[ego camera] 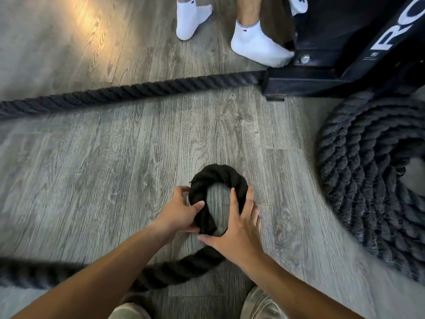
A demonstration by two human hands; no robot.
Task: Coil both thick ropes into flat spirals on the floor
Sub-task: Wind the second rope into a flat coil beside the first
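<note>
left hand (181, 209) pinches the rope end (204, 217); right hand (236, 229) presses flat on the first loop (218, 178). keep this centre tight.

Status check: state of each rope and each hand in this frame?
Rope loop: first small turn formed, flat on floor, tail trailing left.
Coiled rope: already wound in several turns at right.
Straight rope: stretched out, uncoiled, running to black rack base.
Left hand: grips rope end.
Right hand: fingers spread, pressing the loop.

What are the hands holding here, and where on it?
The left hand grips the rope at its end; the right hand presses the small loop's other side.
</note>
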